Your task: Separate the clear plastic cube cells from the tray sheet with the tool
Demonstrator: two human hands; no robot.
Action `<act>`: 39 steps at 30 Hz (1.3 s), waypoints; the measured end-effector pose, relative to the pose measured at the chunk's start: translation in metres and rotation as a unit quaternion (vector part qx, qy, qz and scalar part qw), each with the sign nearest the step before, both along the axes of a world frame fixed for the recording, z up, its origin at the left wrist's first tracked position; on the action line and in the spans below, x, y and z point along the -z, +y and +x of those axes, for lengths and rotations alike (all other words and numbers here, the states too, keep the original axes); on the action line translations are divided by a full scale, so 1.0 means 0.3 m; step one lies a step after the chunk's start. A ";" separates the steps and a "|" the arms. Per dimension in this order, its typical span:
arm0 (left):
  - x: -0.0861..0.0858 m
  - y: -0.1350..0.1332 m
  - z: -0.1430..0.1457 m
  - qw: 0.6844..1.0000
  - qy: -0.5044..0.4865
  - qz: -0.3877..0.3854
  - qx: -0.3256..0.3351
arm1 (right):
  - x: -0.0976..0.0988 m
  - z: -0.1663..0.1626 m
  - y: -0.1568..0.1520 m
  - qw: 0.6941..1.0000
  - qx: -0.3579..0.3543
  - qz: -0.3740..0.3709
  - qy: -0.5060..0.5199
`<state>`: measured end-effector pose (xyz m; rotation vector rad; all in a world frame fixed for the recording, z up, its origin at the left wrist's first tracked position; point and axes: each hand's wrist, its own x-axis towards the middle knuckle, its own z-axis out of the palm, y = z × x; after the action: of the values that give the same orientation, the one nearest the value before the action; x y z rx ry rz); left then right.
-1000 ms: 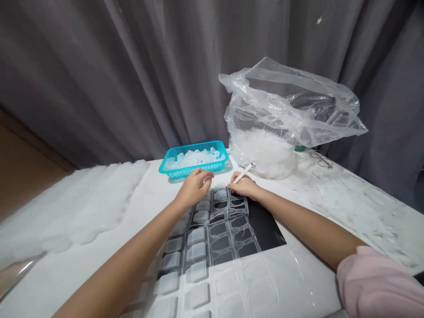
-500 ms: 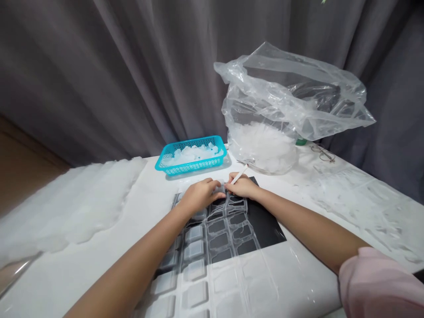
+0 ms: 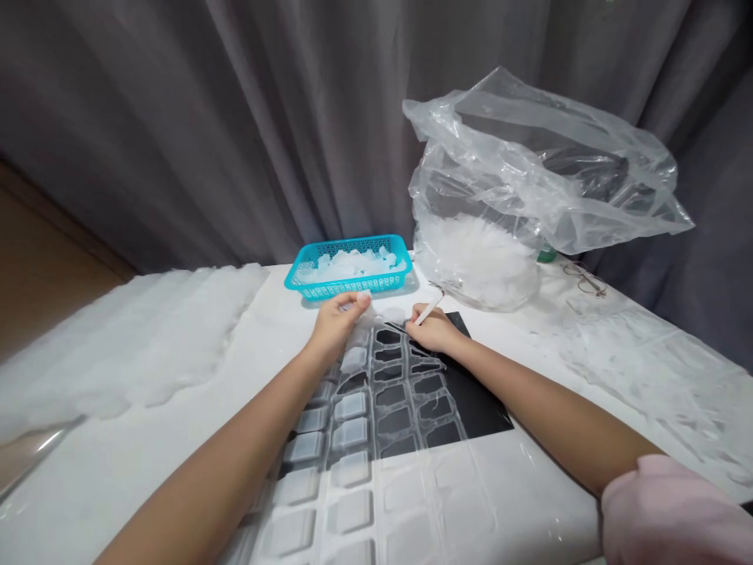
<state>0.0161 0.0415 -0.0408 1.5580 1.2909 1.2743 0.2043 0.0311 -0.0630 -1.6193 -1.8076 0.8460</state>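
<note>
A clear plastic sheet of small moulded squares (image 3: 365, 439) lies over a black mat (image 3: 471, 396) on the white table. My left hand (image 3: 335, 322) is closed, pinching a small clear plastic piece (image 3: 363, 301) lifted from the sheet's far end, close to the turquoise basket (image 3: 350, 267). My right hand (image 3: 432, 329) rests on the sheet's far right corner, closed on a thin white pen-like tool (image 3: 428, 308) pointing away from me. Some squares near my right hand are empty and show the black mat.
The basket holds several clear plastic pieces. A large crumpled clear bag (image 3: 529, 188) with white pieces stands at the back right. Spectacles (image 3: 582, 278) lie beside it. Stacked clear sheets (image 3: 129, 345) cover the left; more clear film (image 3: 647, 361) lies right. Grey curtains hang behind.
My left hand went from near the basket to meet the right hand at the sheet's far edge, then drew back up and left with a clear piece pinched. The right hand hardly moved.
</note>
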 end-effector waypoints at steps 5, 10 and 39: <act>-0.023 -0.034 0.022 0.991 -0.129 -0.019 -0.021 | -0.002 -0.005 -0.005 1.000 -0.011 0.000 0.007; -0.043 -0.053 0.029 0.982 -0.184 -0.027 -0.017 | 0.006 -0.016 -0.012 0.999 -0.018 -0.001 0.031; -0.084 -0.084 -0.005 0.946 0.286 0.100 0.116 | -0.107 0.003 -0.093 0.831 -0.186 -0.082 0.518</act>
<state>0.0146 0.0162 -0.0156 2.2655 1.2846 0.8488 0.2053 0.0031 -0.0310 -0.5757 -1.2251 1.6702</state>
